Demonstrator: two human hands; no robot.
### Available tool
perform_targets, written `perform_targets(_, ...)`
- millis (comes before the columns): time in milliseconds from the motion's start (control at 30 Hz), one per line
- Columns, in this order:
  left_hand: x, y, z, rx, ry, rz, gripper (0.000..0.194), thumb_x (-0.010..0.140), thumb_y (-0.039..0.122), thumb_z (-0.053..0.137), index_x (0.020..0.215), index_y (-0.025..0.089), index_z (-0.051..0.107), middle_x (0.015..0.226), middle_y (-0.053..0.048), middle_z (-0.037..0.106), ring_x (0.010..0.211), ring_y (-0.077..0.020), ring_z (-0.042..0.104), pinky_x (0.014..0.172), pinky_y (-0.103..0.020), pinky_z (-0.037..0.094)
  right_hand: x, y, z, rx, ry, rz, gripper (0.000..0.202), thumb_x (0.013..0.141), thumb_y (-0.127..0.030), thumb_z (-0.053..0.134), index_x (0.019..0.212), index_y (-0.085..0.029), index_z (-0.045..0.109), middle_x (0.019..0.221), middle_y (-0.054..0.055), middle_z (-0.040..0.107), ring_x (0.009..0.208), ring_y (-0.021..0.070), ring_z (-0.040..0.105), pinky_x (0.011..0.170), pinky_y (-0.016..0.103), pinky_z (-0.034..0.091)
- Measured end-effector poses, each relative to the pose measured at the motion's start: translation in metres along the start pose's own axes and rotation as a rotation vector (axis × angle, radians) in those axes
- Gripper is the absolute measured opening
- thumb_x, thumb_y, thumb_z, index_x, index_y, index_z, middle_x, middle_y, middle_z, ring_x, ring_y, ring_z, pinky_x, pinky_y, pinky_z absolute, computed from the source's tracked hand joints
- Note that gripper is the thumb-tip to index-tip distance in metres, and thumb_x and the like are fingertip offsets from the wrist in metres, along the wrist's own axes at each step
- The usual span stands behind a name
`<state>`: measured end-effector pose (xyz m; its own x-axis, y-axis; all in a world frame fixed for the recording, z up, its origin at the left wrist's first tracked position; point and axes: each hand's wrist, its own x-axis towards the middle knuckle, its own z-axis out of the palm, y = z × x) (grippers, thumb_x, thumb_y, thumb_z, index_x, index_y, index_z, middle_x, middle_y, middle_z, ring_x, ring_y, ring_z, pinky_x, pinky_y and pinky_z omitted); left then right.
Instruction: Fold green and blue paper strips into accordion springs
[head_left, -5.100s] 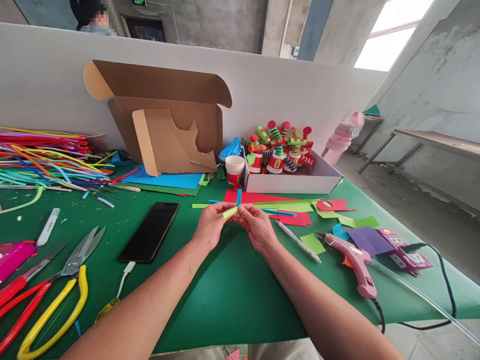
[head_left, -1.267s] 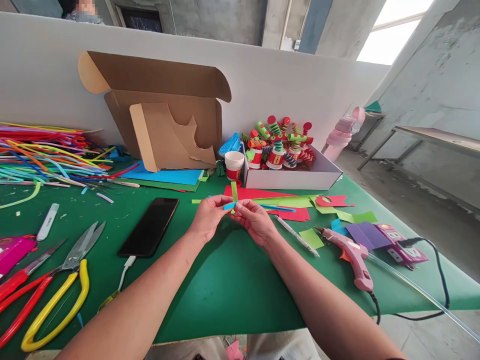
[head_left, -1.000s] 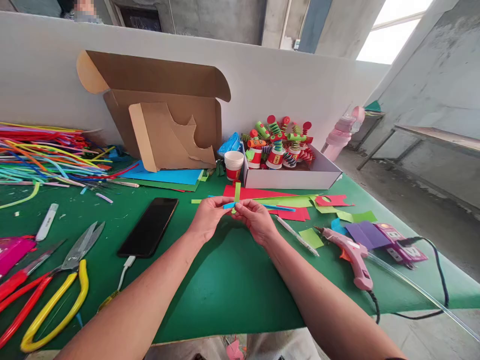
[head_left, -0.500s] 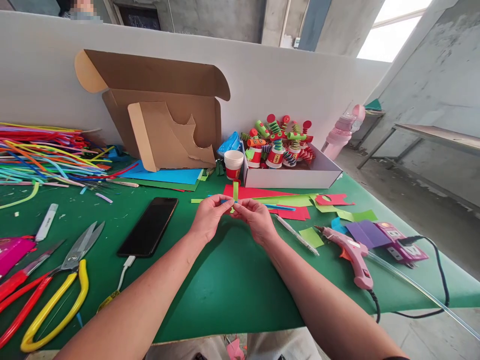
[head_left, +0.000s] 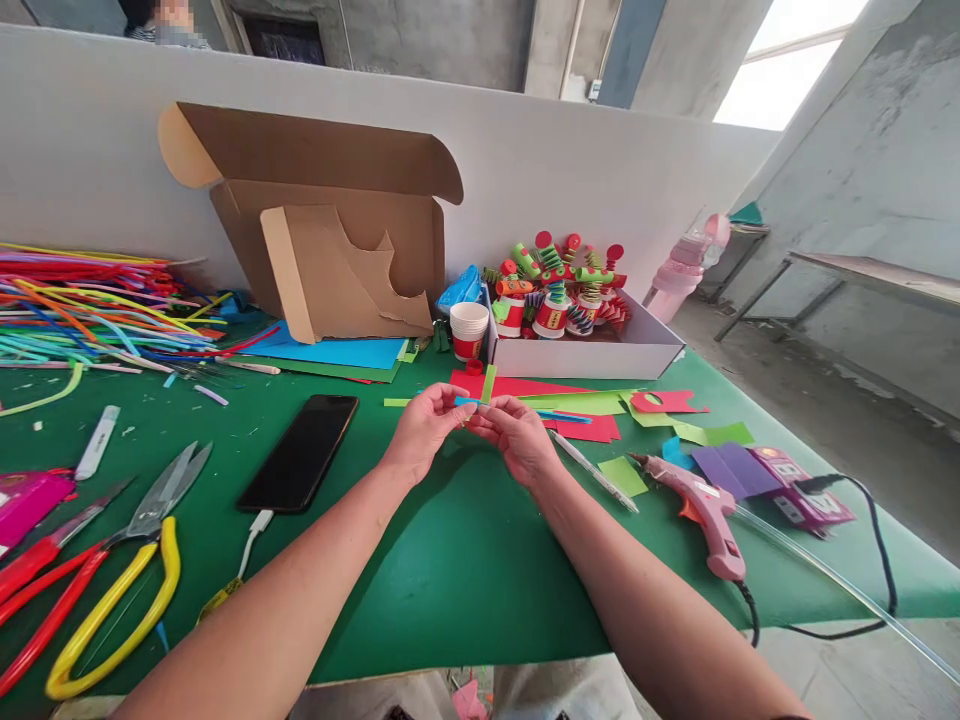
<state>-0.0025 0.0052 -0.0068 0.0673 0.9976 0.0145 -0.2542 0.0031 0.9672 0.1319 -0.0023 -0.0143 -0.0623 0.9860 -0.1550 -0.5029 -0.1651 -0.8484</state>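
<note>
At left, print on the white stick [head_left: 97,442] is too small to read. Mid-tabletop [head_left: 450,570], the left hand [head_left: 425,437] and right hand [head_left: 517,437], reaching forward, almost meet, pinching crossed blue-and-green paper strips [head_left: 489,384] between them. Rightward, the purple box [head_left: 806,490] has illegible white markings.

the person is going bare from the forearms [head_left: 637,560] down — the left hand [head_left: 420,430] and the right hand [head_left: 521,440] are both showing uncovered. pale grey-beige trousers [head_left: 574,688] are covering the legs, the cloth creasing lightly — and small dark patches [head_left: 397,713] are peeking in there, too cropped to identify.
</note>
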Motion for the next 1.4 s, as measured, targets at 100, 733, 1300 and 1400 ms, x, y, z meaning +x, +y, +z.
perform_targets(100, 0.000, -0.002, 0.000, 0.040, -0.034, 0.007, 0.032, 0.055, 0.040, 0.082, 0.072, 0.016, 0.067, 0.072, -0.002, 0.065, 0.071, -0.0142, 0.056, 0.072, -0.029, 0.045, 0.000, 0.001, 0.000, 0.020, -0.024, 0.001, 0.036, 0.045, -0.032, 0.091, 0.063, -0.018, 0.063, 0.064, -0.003, 0.067, 0.064, 0.0120, 0.065, 0.074, 0.028, 0.055)
perform_targets(733, -0.001, 0.000, 0.001, 0.022, -0.035, 0.005, 0.031, 0.056, 0.038, 0.081, 0.073, 0.015, 0.069, 0.077, -0.004, 0.068, 0.074, -0.0154, 0.058, 0.073, -0.028, 0.045, -0.001, 0.005, 0.002, -0.053, 0.014, 0.014, 0.041, 0.045, -0.043, 0.089, 0.061, -0.017, 0.062, 0.057, -0.002, 0.062, 0.056, 0.0113, 0.061, 0.066, 0.027, 0.053)
perform_targets(1300, -0.001, 0.005, -0.007, 0.096, -0.007, -0.099, 0.028, 0.058, 0.035, 0.076, 0.051, 0.019, 0.055, 0.048, 0.005, 0.044, 0.050, -0.0097, 0.039, 0.053, -0.026, 0.030, -0.003, -0.007, 0.003, -0.364, 0.102, -0.112, 0.029, 0.060, -0.038, 0.075, 0.048, -0.020, 0.056, 0.049, -0.006, 0.047, 0.052, 0.0093, 0.039, 0.056, 0.025, 0.037)
perform_targets(1400, -0.001, 0.003, -0.008, 0.069, -0.020, -0.136, 0.028, 0.057, 0.034, 0.076, 0.048, 0.019, 0.053, 0.046, 0.004, 0.043, 0.048, -0.0095, 0.037, 0.051, -0.027, 0.028, -0.002, -0.005, 0.003, -0.341, 0.097, -0.065, 0.024, 0.060, -0.034, 0.072, 0.047, -0.020, 0.057, 0.047, -0.006, 0.048, 0.051, 0.0091, 0.040, 0.056, 0.025, 0.037)
